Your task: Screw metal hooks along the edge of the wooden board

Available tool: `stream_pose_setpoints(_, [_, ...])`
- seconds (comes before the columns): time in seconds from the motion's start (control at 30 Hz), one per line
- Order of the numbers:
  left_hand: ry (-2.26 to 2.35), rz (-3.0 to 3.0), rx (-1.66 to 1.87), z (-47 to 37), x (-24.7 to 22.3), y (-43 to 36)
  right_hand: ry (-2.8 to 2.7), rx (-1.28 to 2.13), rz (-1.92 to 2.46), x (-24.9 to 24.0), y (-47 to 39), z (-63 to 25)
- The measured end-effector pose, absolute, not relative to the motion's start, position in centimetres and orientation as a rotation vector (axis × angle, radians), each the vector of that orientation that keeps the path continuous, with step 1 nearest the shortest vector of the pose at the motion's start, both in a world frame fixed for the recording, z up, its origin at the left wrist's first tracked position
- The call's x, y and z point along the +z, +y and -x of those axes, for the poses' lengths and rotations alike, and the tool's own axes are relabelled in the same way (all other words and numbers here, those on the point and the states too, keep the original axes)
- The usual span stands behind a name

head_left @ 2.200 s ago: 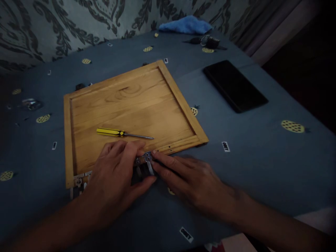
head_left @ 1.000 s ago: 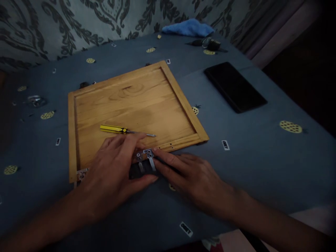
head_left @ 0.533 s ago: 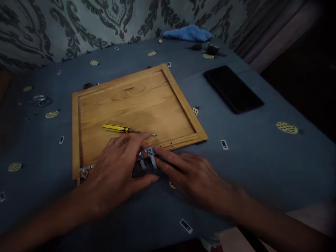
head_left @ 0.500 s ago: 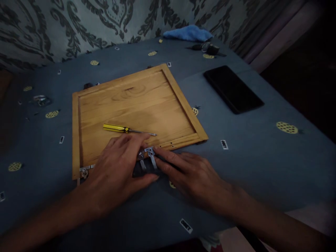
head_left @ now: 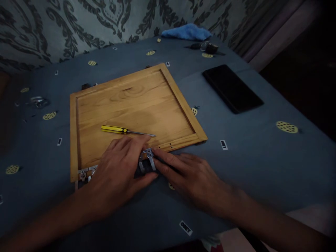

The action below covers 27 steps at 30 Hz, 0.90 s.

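A framed wooden panel (head_left: 136, 101) lies flat, with small silver metal brackets along its near edge. My left hand (head_left: 118, 171) is curled over that edge, fingers on top and thumb below beside a dark strip; its grip is partly hidden. Between my hands a T-shaped metal bracket (head_left: 149, 153) with a curved arm rests at the edge. The fingertips of my right hand (head_left: 189, 175) press together against this bracket's right side. On the panel, just beyond my left fingers, lies a yellow-handled screwdriver (head_left: 115, 129). Another metal bracket (head_left: 82, 174) sits at the left corner, partly near my left wrist.
A blue cloth with pineapple prints (head_left: 249, 168) covers the table. To the right lies a black phone (head_left: 232, 88). At the back are a bright blue cloth (head_left: 187, 32) and a dark tool (head_left: 207, 47). Small shiny metal parts (head_left: 38, 101) lie at the left.
My left hand has shifted slightly, uncovering more of the brackets at the left corner. The view has moved a little; the right hand stays at the same bracket.
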<state>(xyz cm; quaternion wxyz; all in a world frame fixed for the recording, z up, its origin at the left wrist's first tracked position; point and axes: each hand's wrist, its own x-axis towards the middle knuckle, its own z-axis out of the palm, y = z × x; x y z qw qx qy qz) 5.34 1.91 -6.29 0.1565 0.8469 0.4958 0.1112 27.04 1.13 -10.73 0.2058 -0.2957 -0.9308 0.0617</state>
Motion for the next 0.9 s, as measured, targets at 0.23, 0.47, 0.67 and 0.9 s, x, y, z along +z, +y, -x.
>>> stream_pose_setpoints(0.23, [1.42,-2.407,0.319,-5.4,-6.6,1.8,-2.603,0.112,0.836,-10.7,1.2,-27.0])
stream_pose_setpoints(0.47, [1.404,-2.4,0.308,-5.3,-6.8,1.8,-2.62,0.195,0.822,-10.6,1.3,-27.1])
stream_pose_setpoints(0.67, [1.406,-2.422,0.316,-5.1,-5.8,2.0,-2.606,0.193,0.814,-10.3,1.4,-27.1])
stream_pose_setpoints(0.9, [1.518,-2.377,0.458,-3.2,-3.6,2.3,-2.604,0.156,0.804,-10.5,1.2,-27.2])
